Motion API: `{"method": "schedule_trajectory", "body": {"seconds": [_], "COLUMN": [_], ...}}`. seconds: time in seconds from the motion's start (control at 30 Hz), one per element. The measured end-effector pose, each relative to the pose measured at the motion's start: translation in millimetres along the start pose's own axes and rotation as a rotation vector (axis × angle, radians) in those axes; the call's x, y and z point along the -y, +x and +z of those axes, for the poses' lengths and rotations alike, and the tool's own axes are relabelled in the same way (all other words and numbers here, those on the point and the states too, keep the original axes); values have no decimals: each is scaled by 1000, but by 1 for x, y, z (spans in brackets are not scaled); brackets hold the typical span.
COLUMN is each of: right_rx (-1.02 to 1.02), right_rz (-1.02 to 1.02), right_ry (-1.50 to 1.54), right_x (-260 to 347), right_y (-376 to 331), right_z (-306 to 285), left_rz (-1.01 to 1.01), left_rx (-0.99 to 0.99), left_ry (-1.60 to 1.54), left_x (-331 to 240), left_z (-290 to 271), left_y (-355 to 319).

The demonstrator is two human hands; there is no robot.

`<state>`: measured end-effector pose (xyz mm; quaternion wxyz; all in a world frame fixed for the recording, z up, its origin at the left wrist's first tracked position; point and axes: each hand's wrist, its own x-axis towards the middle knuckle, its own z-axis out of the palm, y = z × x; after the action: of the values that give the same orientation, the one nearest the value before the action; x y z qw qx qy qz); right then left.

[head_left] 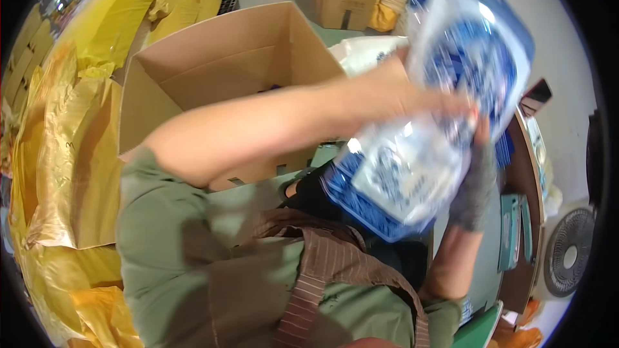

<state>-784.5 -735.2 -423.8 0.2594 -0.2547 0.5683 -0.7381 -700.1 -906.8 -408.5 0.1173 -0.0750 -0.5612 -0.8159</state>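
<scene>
Open carton (219,55) at left: I read room in its mouth, though the left forearm (258,125) crosses in front. Yellow sacks (84,174) border it; fan (569,254) stands far right. Blue-and-white plastic packaging (400,177) held up right of carton, long axis upper right to lower left. Right hand (478,138) grips its right edge; left hand (429,98) lies across its middle, blurred, closure I cannot tell.

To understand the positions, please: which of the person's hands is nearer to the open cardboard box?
Left. The left hand is just right of the open cardboard box, its forearm crossing in front; the right hand is farther right, at the blue-and-white packages.
</scene>
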Motion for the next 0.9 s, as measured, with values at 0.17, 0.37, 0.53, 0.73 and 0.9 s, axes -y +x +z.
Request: {"method": "schedule_trajectory", "body": {"seconds": [0.17, 0.37, 0.53, 0.73, 0.9], "right_rx": [571, 798, 930, 769, 301], "right_rz": [255, 825, 525, 214, 177], "right_ry": [-176, -354, -600, -325, -122], "right_x": [-26, -168, -225, -138, -144], "right_y": [151, 214, 229, 234, 235], "right_z": [136, 216, 196, 166, 98], "left_rz": [-154, -475, -587, -702, -850], "left_rx": [-400, -636, -722, -728, -881], "left_ry": [-175, -643, -744, -440, 521], "left_x": [-68, 13, 81, 200, 399], "left_z": [-138, -265, -314, -420, -482], "left_y": [-54, -130, -138, -139, -167]}}
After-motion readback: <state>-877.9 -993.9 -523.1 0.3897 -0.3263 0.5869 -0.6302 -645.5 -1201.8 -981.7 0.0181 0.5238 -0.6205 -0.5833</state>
